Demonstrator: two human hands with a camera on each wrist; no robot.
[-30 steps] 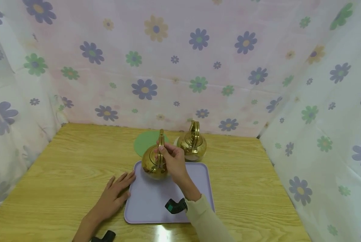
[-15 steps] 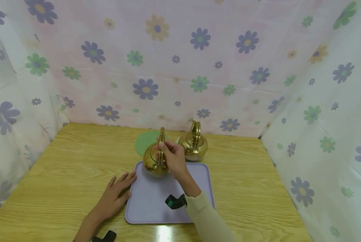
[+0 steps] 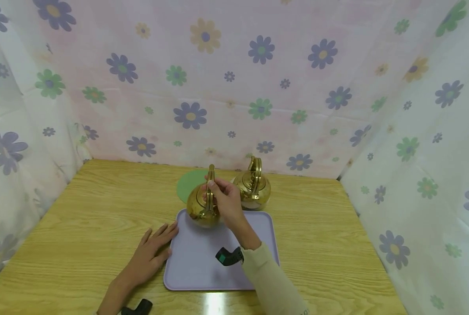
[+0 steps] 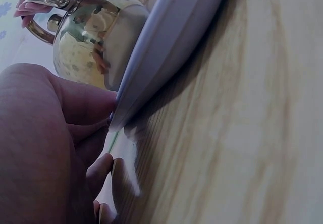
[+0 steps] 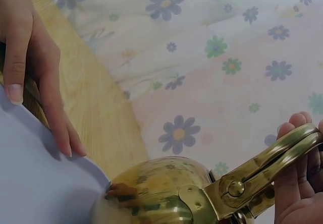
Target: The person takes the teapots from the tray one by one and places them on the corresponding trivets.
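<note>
Now the right hand [image 3: 226,202] clamps the kettle [image 3: 201,205] handle over the tray [image 3: 203,267], seemingly lifted; the left hand [image 3: 152,251] lies flat, fingers straight, touching its edge.

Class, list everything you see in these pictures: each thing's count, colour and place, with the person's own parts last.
Shiny gold metal kettle: one, gold, over the tray's far left corner, gripped by its handle.
Second gold metal kettle: one, gold, on the table behind the tray.
Lilac rectangular plastic tray: one, lilac, table centre.
Round green mat: one, green, behind the held kettle.
Light wooden table: one, yellow-brown.
Floral cloth backdrop: white, around the table.
Left hand: flat, at the tray's left edge.
Right hand: grips the kettle handle.
</note>
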